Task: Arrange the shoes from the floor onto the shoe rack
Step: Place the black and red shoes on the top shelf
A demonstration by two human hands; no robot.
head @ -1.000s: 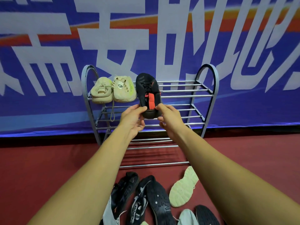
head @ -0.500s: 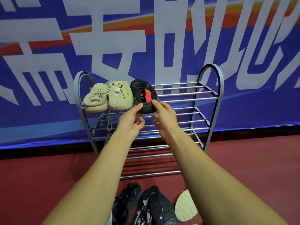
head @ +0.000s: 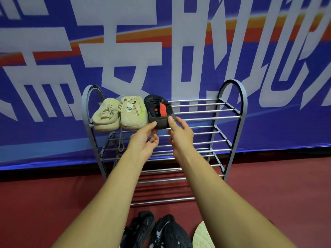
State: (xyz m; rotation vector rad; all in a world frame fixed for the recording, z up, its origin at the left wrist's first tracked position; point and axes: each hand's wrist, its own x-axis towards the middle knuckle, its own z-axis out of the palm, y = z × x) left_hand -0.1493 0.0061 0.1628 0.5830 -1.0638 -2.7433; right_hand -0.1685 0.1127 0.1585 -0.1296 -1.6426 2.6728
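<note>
1. A blue banner [head: 161,51] with big white characters and an orange-red stripe fills the far side of the scene.
2. The dark red floor [head: 35,203] runs from the banner to the near edge.
3. The grey shoe rack [head: 243,104] stands on the floor against the banner, with arched ends and tiers of metal bars.
4. Two black shoes [head: 141,228] lie on the floor near the person, in front of the rack; the right one is turned sole up.
5. A pair of beige shoes [head: 131,117] sits at the left end of the top tier, the two touching side by side.
6. The black shoe [head: 157,111], red inside, rests on the top tier just right of the beige pair, heel toward the person.
7. The left hand [head: 143,140] touches the heel's lower left with its thumb tip. Its other fingers curl loosely below, apart from the shoe.
8. The right hand [head: 179,135] has its thumb pressed on the back of the heel and its forefinger by the shoe's right side. Whether it pinches the shoe is hard to tell from this angle.
9. A pale sole [head: 202,237] shows at the near edge, right of the black shoes.
10. A beige lace [head: 121,140] hangs below the top tier.
</note>
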